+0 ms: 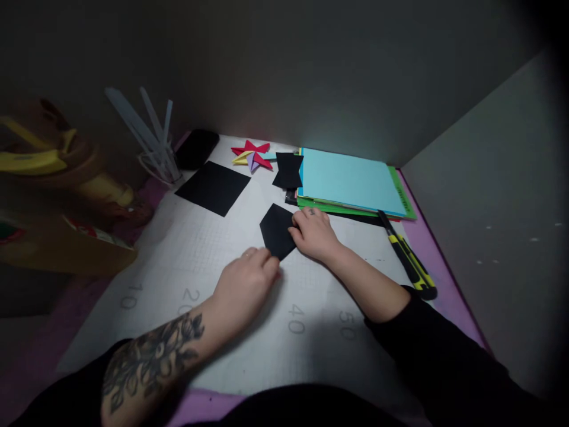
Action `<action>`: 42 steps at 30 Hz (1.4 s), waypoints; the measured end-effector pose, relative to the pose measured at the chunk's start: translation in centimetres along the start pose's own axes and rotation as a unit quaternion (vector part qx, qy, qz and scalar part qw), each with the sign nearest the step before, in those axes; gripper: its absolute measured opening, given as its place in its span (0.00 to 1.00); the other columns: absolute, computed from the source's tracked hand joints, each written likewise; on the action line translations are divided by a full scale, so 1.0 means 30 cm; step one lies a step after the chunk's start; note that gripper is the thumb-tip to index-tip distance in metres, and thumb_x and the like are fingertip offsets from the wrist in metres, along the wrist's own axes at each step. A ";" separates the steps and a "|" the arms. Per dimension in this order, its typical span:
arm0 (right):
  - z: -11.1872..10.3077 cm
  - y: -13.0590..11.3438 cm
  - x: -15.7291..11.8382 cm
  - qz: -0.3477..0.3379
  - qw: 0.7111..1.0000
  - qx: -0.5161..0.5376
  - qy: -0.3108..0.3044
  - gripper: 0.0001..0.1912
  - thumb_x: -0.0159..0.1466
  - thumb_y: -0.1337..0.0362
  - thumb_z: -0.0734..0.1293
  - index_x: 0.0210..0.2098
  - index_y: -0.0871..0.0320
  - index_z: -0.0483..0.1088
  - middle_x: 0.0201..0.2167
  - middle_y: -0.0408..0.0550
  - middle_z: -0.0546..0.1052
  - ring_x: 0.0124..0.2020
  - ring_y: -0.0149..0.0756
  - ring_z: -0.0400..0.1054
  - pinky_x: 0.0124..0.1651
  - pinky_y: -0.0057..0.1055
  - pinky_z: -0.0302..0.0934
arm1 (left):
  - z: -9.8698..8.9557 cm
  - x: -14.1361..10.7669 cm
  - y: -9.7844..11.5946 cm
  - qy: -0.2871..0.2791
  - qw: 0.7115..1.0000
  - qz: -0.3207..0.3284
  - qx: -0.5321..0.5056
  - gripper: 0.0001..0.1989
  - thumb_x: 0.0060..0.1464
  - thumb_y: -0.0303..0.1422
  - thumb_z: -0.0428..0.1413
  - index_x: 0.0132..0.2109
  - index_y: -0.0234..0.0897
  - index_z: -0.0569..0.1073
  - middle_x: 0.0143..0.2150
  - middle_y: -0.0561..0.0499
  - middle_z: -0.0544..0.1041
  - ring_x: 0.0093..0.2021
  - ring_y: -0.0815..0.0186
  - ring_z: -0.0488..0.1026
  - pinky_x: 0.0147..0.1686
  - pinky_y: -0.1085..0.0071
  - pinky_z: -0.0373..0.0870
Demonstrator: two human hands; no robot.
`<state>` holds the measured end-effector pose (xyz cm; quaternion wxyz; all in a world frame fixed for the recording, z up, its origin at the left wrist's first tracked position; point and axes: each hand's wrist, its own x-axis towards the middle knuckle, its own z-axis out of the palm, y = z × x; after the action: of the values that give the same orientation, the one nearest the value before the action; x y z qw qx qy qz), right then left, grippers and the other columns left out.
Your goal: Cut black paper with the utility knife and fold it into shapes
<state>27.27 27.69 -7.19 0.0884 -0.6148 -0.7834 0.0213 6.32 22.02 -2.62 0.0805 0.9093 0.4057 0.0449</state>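
Observation:
A folded piece of black paper (277,230) lies on the white mat (200,249), with both hands on it. My left hand (249,283) is closed at its near corner; the fingertips are partly hidden. At the paper's right edge, my right hand (315,232) grips with curled fingers, thumb on top. Farther left rests a flat square of black paper (214,188). Beyond the folded piece is another folded black paper shape (288,170) with notched sides, next to small folded paper pieces (252,155) in red, yellow and purple.
A stack of coloured paper (351,181), light blue on top, stands at the back right. A yellow and black utility knife (409,261) leans by its near corner. A clear cup of white strips (160,160), a dark phone (197,149) and a brown pot-like object (75,154) are at left.

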 end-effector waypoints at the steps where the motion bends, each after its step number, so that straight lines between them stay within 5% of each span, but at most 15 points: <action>1: -0.003 0.002 -0.004 -0.008 1.000 0.013 0.007 0.08 0.64 0.61 0.61 0.39 0.56 0.67 0.42 0.56 0.72 0.46 0.51 0.60 0.48 0.46 0.52 | 0.021 0.018 -0.034 0.035 0.999 0.006 -0.031 0.14 0.58 0.24 0.48 0.47 0.33 0.75 0.48 0.42 0.77 0.49 0.57 0.72 0.44 0.61 0.71; 4: -0.019 0.008 -0.023 -0.094 0.993 0.065 0.035 0.10 0.65 0.64 0.59 0.43 0.54 0.68 0.46 0.53 0.73 0.52 0.49 0.59 0.59 0.52 0.41 | 0.079 0.069 -0.132 0.025 0.986 0.109 -0.125 0.20 0.54 0.18 0.48 0.50 0.34 0.75 0.54 0.45 0.75 0.57 0.60 0.68 0.57 0.61 0.64; 6: -0.027 0.012 -0.037 -0.188 0.976 0.105 0.039 0.10 0.65 0.63 0.59 0.44 0.52 0.69 0.46 0.50 0.74 0.55 0.47 0.58 0.62 0.53 0.36 | 0.101 0.092 -0.173 0.024 0.979 0.122 -0.164 0.19 0.55 0.20 0.48 0.49 0.34 0.76 0.53 0.45 0.76 0.56 0.62 0.69 0.57 0.61 0.63; 11: -0.035 0.007 -0.050 -0.323 0.931 0.171 -0.013 0.08 0.65 0.59 0.62 0.39 0.52 0.72 0.40 0.48 0.76 0.47 0.44 0.63 0.55 0.46 0.49 | 0.104 0.119 -0.184 0.042 0.965 0.087 -0.244 0.12 0.56 0.27 0.52 0.44 0.37 0.78 0.46 0.47 0.80 0.47 0.64 0.74 0.52 0.63 0.66; 17: -0.062 -0.030 -0.043 -0.307 0.946 0.097 -0.049 0.10 0.66 0.62 0.61 0.34 0.54 0.73 0.38 0.48 0.76 0.46 0.42 0.63 0.53 0.46 0.43 | 0.087 0.113 -0.155 0.037 0.978 -0.034 -0.200 0.10 0.48 0.36 0.61 0.39 0.42 0.77 0.50 0.48 0.73 0.55 0.54 0.65 0.55 0.51 0.57; 23: -0.066 -0.069 -0.044 -0.256 0.962 0.059 -0.072 0.07 0.64 0.64 0.63 0.38 0.55 0.73 0.40 0.49 0.75 0.46 0.42 0.64 0.52 0.47 0.43 | 0.086 0.112 -0.161 -0.013 0.977 -0.021 -0.210 0.18 0.42 0.35 0.62 0.43 0.42 0.74 0.54 0.47 0.68 0.58 0.54 0.62 0.60 0.50 0.50; 28: -0.087 -0.043 -0.041 -0.309 0.944 0.065 -0.096 0.07 0.65 0.65 0.62 0.36 0.53 0.74 0.41 0.48 0.76 0.51 0.44 0.62 0.58 0.53 0.39 | 0.079 0.088 -0.116 -0.027 0.981 -0.029 -0.191 0.25 0.41 0.40 0.64 0.48 0.40 0.72 0.57 0.44 0.67 0.63 0.46 0.55 0.59 0.38 0.46; 32: -0.099 0.019 -0.041 -0.322 0.937 0.086 -0.107 0.08 0.65 0.65 0.63 0.34 0.51 0.74 0.47 0.45 0.74 0.61 0.46 0.55 0.62 0.61 0.28 | 0.071 0.048 -0.062 -0.034 0.989 0.020 -0.140 0.26 0.49 0.42 0.62 0.54 0.40 0.70 0.58 0.45 0.70 0.67 0.44 0.50 0.60 0.37 0.43; 35: -0.088 0.056 -0.041 -0.286 0.948 0.097 -0.095 0.08 0.65 0.65 0.62 0.34 0.51 0.73 0.51 0.46 0.72 0.63 0.49 0.51 0.62 0.65 0.27 | 0.073 0.030 -0.047 -0.048 0.992 0.090 -0.078 0.20 0.57 0.38 0.56 0.55 0.36 0.70 0.59 0.43 0.71 0.65 0.50 0.57 0.62 0.45 0.48; 42: -0.042 0.088 -0.023 -0.194 0.967 0.154 -0.055 0.05 0.62 0.61 0.65 0.36 0.53 0.71 0.54 0.52 0.67 0.62 0.53 0.52 0.60 0.62 0.41 | 0.066 0.014 -0.047 -0.085 0.984 0.153 0.019 0.17 0.64 0.32 0.45 0.56 0.34 0.70 0.61 0.39 0.68 0.62 0.51 0.64 0.56 0.52 0.60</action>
<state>30.17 27.58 -6.39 0.1412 -0.4279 -0.8787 0.1574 5.85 23.05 -4.80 0.0898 0.9626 0.2540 -0.0284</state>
